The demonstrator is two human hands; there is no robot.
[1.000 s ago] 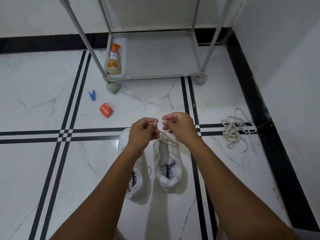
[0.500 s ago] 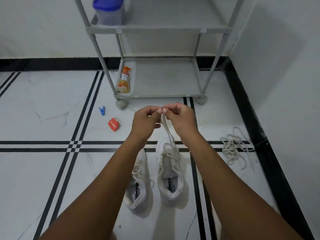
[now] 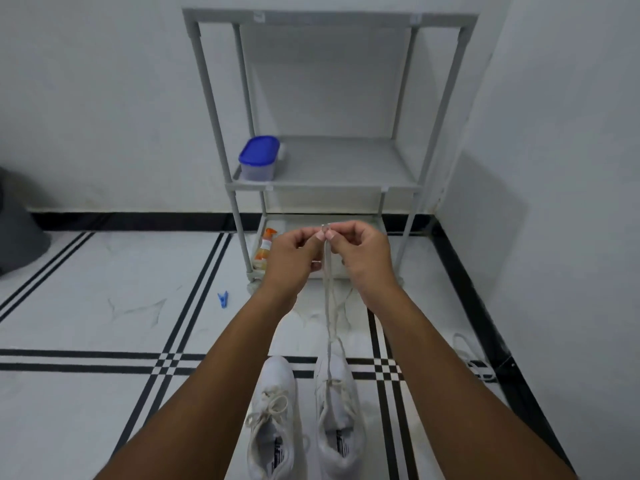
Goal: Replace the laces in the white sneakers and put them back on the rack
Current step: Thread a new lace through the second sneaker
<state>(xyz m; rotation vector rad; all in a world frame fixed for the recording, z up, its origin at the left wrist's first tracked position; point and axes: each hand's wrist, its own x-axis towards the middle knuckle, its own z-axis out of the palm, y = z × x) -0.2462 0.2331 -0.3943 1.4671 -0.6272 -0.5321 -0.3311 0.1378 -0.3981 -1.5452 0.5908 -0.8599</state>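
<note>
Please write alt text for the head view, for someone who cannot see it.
Both hands, left hand and right hand, pinch the ends of a lace pulled up from the right sneaker. The left sneaker stands beside it, before a grey rack.

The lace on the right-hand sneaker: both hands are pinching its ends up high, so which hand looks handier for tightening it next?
Neither clearly. The left hand and right hand each pinch a lace end, level, above the right sneaker. The right hand is likelier, since it hangs nearer over that shoe.
</note>
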